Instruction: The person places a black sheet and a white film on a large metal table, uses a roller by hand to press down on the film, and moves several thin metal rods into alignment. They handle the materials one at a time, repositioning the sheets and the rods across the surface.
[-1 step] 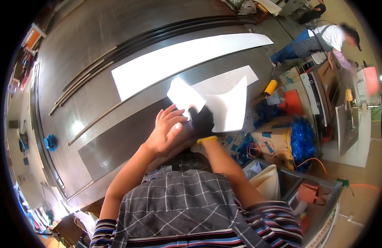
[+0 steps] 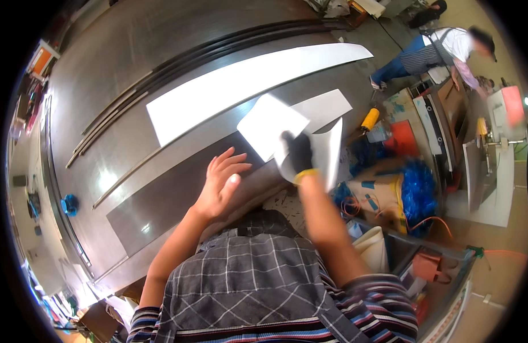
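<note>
A roughly square white sheet [image 2: 272,124] is in my right hand [image 2: 299,152], which wears a black glove with a yellow cuff. The thumb lies over the sheet's near right edge; motion blurs the fingers, and those underneath are hidden. Bare and with spread fingers, my left hand [image 2: 219,184] hovers over the near part of the dark metal table [image 2: 178,191], touching nothing. Beyond my gloved hand a curved white sheet [image 2: 332,150] hangs at the table's near right edge. Another pale strip [image 2: 324,108] lies flat behind the square sheet.
A long white sheet [image 2: 247,80] lies across the table, with dark metal bars [image 2: 218,51] behind it. At the right are a yellow roller [image 2: 370,119], a red container [image 2: 404,137], a cardboard box [image 2: 375,197] and blue plastic [image 2: 419,191]. Another person [image 2: 441,51] bends over equipment there.
My gloved right hand has moved right, away from my left hand, and the square sheet has turned and shows more of its face. My left hand has shifted slightly left and down.
</note>
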Demonstrator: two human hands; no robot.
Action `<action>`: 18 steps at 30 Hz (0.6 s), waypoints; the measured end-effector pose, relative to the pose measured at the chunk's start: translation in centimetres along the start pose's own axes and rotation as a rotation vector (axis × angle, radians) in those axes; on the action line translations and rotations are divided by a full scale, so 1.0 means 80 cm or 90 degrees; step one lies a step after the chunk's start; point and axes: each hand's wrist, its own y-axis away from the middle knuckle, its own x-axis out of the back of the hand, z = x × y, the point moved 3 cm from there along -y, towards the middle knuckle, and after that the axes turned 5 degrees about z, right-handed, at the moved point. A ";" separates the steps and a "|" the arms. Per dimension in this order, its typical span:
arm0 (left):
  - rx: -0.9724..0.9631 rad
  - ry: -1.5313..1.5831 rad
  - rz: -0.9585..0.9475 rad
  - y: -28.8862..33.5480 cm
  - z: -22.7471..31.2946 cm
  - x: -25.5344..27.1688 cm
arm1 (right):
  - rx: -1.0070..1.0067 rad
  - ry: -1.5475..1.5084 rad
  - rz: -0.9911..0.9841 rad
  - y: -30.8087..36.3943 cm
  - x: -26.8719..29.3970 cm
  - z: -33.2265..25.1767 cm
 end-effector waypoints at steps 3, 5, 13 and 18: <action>0.032 0.047 0.046 0.008 0.005 0.000 | -0.061 -0.199 0.153 -0.106 0.176 0.117; 0.078 0.104 0.104 0.016 -0.003 0.008 | 0.051 -0.703 0.189 -0.143 0.312 0.083; 0.098 0.179 0.072 -0.097 0.064 0.034 | 0.262 -1.004 -0.100 -0.102 0.237 -0.022; 0.313 0.398 0.415 -0.035 0.030 0.061 | 0.252 -0.055 -0.099 -0.039 0.020 0.070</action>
